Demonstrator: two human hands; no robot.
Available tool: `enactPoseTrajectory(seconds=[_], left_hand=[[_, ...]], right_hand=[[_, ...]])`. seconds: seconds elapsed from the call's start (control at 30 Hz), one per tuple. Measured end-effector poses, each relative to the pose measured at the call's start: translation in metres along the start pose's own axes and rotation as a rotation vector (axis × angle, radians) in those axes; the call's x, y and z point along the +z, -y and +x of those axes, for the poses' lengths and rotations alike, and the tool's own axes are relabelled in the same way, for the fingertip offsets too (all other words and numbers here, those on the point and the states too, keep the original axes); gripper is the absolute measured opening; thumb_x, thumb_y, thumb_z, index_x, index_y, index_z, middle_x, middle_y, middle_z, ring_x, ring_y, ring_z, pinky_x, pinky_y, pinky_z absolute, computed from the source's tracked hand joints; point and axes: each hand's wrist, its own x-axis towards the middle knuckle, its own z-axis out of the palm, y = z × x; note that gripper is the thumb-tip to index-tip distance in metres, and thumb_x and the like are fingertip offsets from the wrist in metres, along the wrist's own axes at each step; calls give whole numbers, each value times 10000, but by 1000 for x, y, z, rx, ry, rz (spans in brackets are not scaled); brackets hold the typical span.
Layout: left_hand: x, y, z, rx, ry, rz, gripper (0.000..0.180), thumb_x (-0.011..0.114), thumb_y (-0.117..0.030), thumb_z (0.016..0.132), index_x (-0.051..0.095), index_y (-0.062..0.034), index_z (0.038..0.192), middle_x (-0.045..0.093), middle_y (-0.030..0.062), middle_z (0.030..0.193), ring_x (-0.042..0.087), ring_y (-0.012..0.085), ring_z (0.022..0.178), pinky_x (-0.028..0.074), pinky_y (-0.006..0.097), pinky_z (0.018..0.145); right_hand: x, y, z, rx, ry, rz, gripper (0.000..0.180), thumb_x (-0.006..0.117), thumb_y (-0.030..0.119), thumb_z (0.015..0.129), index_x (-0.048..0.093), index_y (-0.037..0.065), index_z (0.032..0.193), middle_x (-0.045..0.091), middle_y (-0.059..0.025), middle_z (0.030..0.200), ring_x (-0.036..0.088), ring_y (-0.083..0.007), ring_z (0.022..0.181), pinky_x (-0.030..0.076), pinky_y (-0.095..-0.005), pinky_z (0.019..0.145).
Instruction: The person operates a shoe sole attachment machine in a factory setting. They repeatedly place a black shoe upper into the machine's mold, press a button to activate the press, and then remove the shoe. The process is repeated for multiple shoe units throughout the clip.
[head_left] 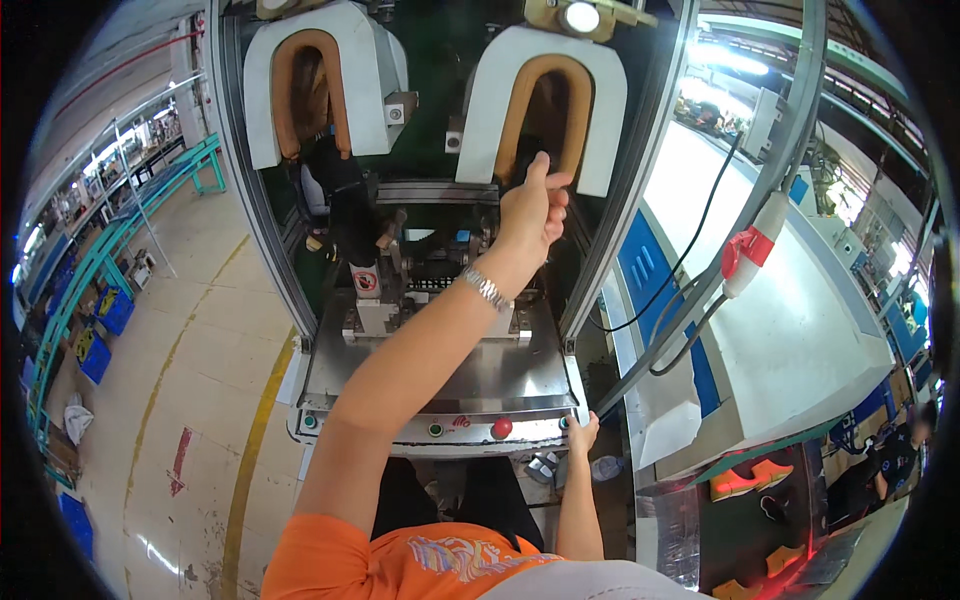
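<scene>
My left hand [533,215], with a metal watch on the wrist, reaches up in front of the right white U-shaped mould [609,130] with its brown padded lining [577,105]. Its thumb and index finger stand apart and the other fingers curl; I see nothing held. Behind it a dark piece sits low inside the mould, partly hidden. My right hand [582,434] closes round the right corner of the machine's control panel [400,432], one digit at the green button [565,423]. On the left, a matching mould [262,100] stands above a black upright form [345,205].
The panel also carries a red button [502,429] and further green ones. Metal posts [640,170] frame the machine. A grey pole with a red-and-white plug connector [745,250] and cables stands at right. Beyond are a white machine [790,290], orange shoes [735,485] and another person [890,465].
</scene>
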Motion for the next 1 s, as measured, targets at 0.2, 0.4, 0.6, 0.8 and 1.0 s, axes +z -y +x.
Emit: enactPoseTrajectory(seconds=[0.2, 0.4, 0.6, 0.8, 1.0], left_hand=[[-6, 6, 18, 246, -22, 67, 179, 488, -141, 779, 489, -36, 634, 403, -18, 490, 326, 54, 377, 248, 187, 348], [-14, 7, 18, 405, -74, 263, 206, 491, -140, 772, 488, -40, 592, 444, -5, 485, 373, 63, 382, 261, 200, 349], [-9, 9, 15, 375, -63, 232, 197, 488, -144, 789, 510, -29, 631, 434, -10, 492, 366, 58, 394, 258, 198, 356], [-9, 5, 9, 295, -11, 162, 212, 472, -175, 834, 538, -2, 730, 431, -13, 513, 335, 55, 387, 233, 198, 355], [-28, -4, -48, 284, 191, 476, 267, 446, -217, 865, 574, 17, 845, 417, -15, 504, 321, 41, 397, 216, 193, 353]], right_hand=[[4, 0, -7, -66, -136, -56, 554, 667, 233, 637, 479, 6, 1106, 493, -183, 1072, 489, -329, 991, 371, -380, 870], [14, 4, -15, -173, -296, -142, 469, 602, 230, 662, 495, 8, 1061, 501, -172, 1055, 472, -345, 967, 367, -417, 839], [15, 5, -18, -198, -384, -182, 427, 578, 227, 681, 510, 19, 1048, 521, -158, 1036, 488, -334, 942, 384, -412, 815], [14, 11, -22, -192, -386, -171, 397, 572, 211, 690, 521, 20, 1035, 529, -151, 1043, 491, -328, 952, 382, -414, 818], [16, 3, -19, -227, -448, -167, 303, 541, 181, 760, 534, 39, 1027, 541, -133, 1026, 499, -315, 935, 387, -398, 799]])
